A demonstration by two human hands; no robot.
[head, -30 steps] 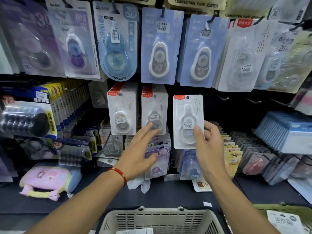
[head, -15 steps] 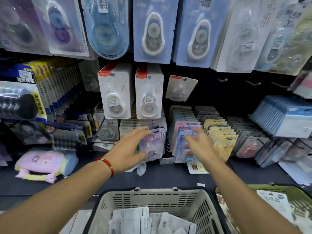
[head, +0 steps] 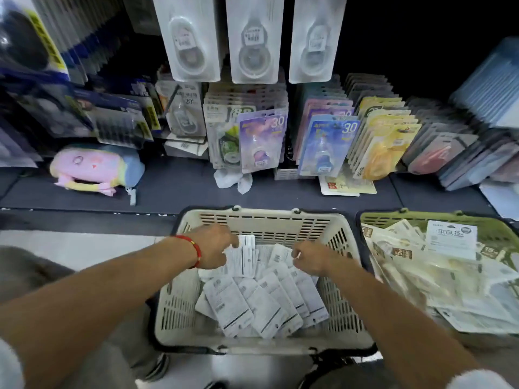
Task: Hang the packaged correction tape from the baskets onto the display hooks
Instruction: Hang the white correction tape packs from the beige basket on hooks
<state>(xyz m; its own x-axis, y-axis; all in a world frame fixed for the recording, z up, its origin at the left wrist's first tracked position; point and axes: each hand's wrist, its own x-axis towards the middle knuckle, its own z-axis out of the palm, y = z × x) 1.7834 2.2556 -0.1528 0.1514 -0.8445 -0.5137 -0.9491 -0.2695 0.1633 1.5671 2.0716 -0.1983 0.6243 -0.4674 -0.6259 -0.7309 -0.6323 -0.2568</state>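
**Cream basket under both hands, three white packs on the hooks above**

Cream plastic basket (head: 341, 248) stands on the floor in front of the dark shelf (head: 174, 189), part-filled with white correction tape packs (head: 252, 301) lying loose, printed backs up. Both hands are inside its rim.

Left hand (head: 213, 245), with a red cord bracelet (head: 195, 249) at the wrist, is down over the packs at the far left of the pile. Its fingers are curled against the upper edge of one pack (head: 243, 258); whether they actually pinch it cannot be told.

Right hand (head: 311, 258) is curled narrow over the packs on the right side of the pile. Its fingertips are hidden by the knuckles, so a hold on any pack cannot be confirmed.

Green basket (head: 500, 231) sits just beside the cream one, to its right, heaped with further packaged tape in clear wrappers; one white card (head: 450, 240) lies on top.

Above, three white blister packs (head: 251, 37) hang side by side at the top of the view; their hooks lie out of frame.

On the shelf below them, rows of coloured carded tape stand upright: purple (head: 262, 143), blue (head: 327, 146), yellow (head: 384, 141). A pink and blue soft pouch (head: 92, 168) lies at the left, and a crumpled white scrap (head: 231, 179) lies in front of the purple cards.
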